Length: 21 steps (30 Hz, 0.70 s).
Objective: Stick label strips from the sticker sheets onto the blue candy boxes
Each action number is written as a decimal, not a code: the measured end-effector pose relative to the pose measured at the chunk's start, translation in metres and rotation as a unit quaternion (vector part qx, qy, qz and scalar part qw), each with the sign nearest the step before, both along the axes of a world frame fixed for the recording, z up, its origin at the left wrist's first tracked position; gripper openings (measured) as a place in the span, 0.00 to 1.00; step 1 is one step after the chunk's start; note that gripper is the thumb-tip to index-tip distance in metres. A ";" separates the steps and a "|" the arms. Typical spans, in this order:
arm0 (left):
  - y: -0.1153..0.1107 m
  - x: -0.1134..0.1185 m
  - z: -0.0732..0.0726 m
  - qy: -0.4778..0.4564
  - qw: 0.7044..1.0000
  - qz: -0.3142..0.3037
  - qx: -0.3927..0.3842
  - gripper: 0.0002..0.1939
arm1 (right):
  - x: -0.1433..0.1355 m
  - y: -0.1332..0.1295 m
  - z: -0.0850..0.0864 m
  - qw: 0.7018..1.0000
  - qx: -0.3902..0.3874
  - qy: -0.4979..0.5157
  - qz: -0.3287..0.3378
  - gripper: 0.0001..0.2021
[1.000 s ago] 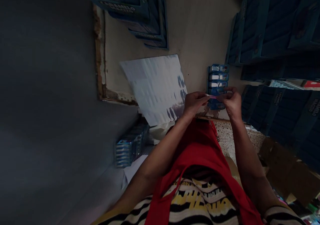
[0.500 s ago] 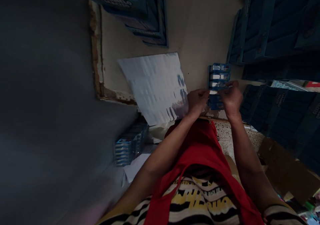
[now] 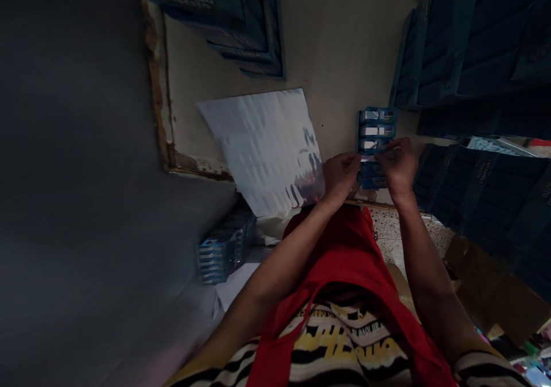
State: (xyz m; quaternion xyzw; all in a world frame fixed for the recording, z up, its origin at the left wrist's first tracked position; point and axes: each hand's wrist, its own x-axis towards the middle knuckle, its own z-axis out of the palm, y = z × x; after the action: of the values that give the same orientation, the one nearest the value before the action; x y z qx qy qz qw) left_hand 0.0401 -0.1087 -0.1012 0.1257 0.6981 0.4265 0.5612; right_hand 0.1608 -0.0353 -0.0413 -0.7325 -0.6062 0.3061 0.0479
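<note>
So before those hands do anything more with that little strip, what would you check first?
1. Left hand pinching the small strip: ok.
2. Right hand pinching its other end: ok.
3. Strip held flat between both hands: cannot tell, too small and dim.
4. Stack of small blue packs upright just behind the hands: ok.
5. Silvery sheet lies apart from the hands: ok, though close to the left hand.
6. Lighting good enough to see fine detail: not ok.
</note>
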 end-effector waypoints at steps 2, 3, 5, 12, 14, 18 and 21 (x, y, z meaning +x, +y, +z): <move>0.000 0.000 0.001 0.005 1.000 -0.002 -0.003 0.07 | 0.002 0.000 -0.003 1.000 0.014 0.002 0.004 0.12; 0.000 0.000 0.001 0.009 1.000 -0.004 -0.003 0.07 | 0.003 -0.001 -0.005 1.000 0.022 0.007 0.008 0.12; -0.001 0.001 0.001 0.018 1.000 -0.008 0.000 0.07 | 0.005 -0.002 -0.009 0.999 0.036 0.020 0.012 0.11; -0.003 0.004 -0.002 0.006 1.000 0.021 0.013 0.07 | 0.012 -0.003 -0.020 0.995 0.065 0.070 0.012 0.13; -0.001 0.003 -0.002 0.005 1.000 0.028 0.010 0.06 | 0.012 -0.003 -0.022 0.995 0.067 0.072 0.017 0.13; 0.001 0.002 0.000 0.001 0.999 0.033 0.004 0.05 | 0.011 -0.002 -0.024 0.996 0.068 0.058 0.022 0.12; 0.001 0.001 0.002 -0.003 1.000 0.030 -0.004 0.05 | 0.012 -0.002 -0.023 0.994 0.077 0.068 0.027 0.12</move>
State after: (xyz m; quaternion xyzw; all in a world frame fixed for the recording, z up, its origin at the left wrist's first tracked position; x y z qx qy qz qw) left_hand 0.0414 -0.1076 -0.0990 0.1018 0.7016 0.4409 0.5504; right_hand 0.1726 -0.0372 -0.0644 -0.6872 -0.6429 0.3091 0.1372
